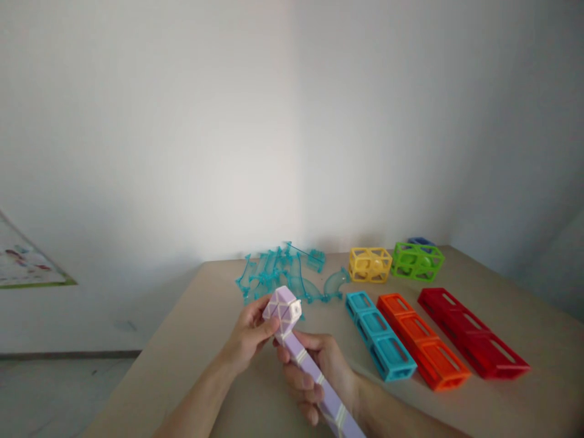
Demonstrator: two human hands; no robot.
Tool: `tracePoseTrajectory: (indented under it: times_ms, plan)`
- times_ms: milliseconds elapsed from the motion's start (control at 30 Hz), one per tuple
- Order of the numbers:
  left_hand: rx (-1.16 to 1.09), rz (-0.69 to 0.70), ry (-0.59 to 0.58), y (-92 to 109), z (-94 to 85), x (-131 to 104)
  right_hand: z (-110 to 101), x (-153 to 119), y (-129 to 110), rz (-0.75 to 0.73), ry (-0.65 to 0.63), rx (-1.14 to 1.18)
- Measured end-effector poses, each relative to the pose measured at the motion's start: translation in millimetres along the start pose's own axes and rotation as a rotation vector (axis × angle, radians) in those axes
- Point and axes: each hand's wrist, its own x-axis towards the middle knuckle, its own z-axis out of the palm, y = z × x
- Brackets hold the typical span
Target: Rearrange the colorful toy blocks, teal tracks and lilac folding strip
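Note:
Held up over the table is a lilac and white twisty snake puzzle point(311, 366), folded into a compact knob at its upper end and straight along the rest. The straight part slants down to the right and leaves the bottom of the view. My left hand point(249, 333) is closed on the knob, its thumb pressed on the near face. Lower down, my right hand point(326, 374) wraps round the straight part, fingers curled beneath it. Some fingertips of the left hand are hidden behind the knob.
Translucent teal track pieces point(296, 283) lie in a heap behind my hands. To the right are long blue point(380, 334), orange point(422, 340) and red point(472, 333) block frames. Yellow point(370, 265) and green point(417, 261) frames stand behind them, near the wall point(228, 121).

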Motion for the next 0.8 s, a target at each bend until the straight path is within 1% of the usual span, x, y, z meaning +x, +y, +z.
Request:
tracePoseTrajectory:
  times_ms: [67,200,367,467,600,700,800]
  plan:
    - [-0.059,-0.048,0.009,4.2,6.0,0.2,0.1,-0.4,-0.9,-0.039,-0.005,-0.016]
    - [-0.134,-0.09,0.094,9.3,10.8,1.1,-2.4,-0.4,1.4,-0.108,0.004,-0.045]
    - [-0.237,-0.129,0.056,7.8,11.5,-0.1,-1.7,-4.3,3.2,-0.064,-0.045,-0.009]
    - [-0.264,-0.122,0.051,6.6,14.3,-1.5,-1.8,-7.2,1.1,-0.015,-0.089,0.024]
    - [-0.208,-0.098,0.081,8.7,17.2,-1.7,-4.6,-8.6,0.2,0.026,-0.118,0.035]
    - [-0.094,-0.098,0.103,11.6,16.1,-0.4,-5.4,-7.6,2.9,-0.012,-0.089,0.009]
    - [-0.044,-0.105,0.113,13.8,14.6,0.4,-4.3,-6.9,4.6,-0.044,-0.06,-0.003]
